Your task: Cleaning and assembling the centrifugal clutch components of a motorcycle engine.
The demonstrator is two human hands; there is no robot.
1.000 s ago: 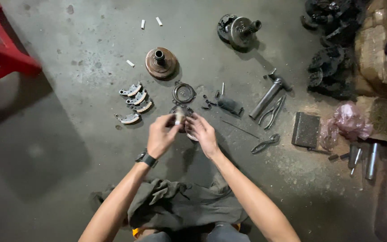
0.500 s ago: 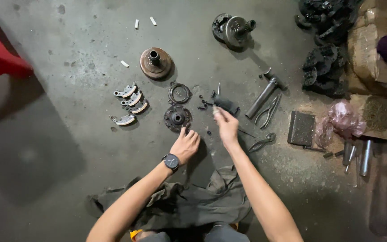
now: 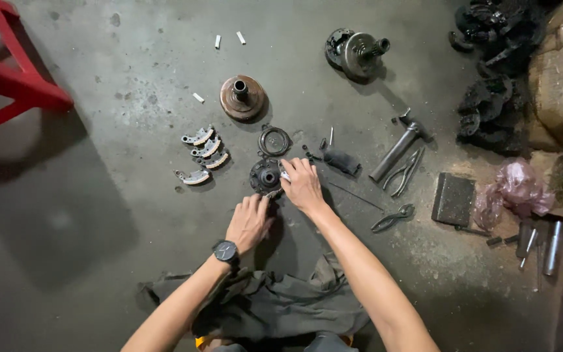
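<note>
Both hands' fingers [image 3: 288, 171] touching round hub [image 3: 265, 176], floor centre

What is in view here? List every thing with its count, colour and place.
round metal hub: 1, dark grey, floor centre, under both hands
ring: 1, black, just above the hub
curved shoe pieces: 4, silver-grey, left of the hub
flanged drum: 1, rusty brown, upper centre
pulley assembly: 1, grey, top, right of centre
hammer: 1, grey, right of centre
pliers: 2 pairs, dark, below the hammer
small white sticks: 3, upper left of the drum
stool: 1, red, top left
plastic bag: 1, pink, right edge
cloth: 1, dark grey, bottom
left hand: wears black watch, fingertips at the hub
right hand: on the hub's right edge
</note>
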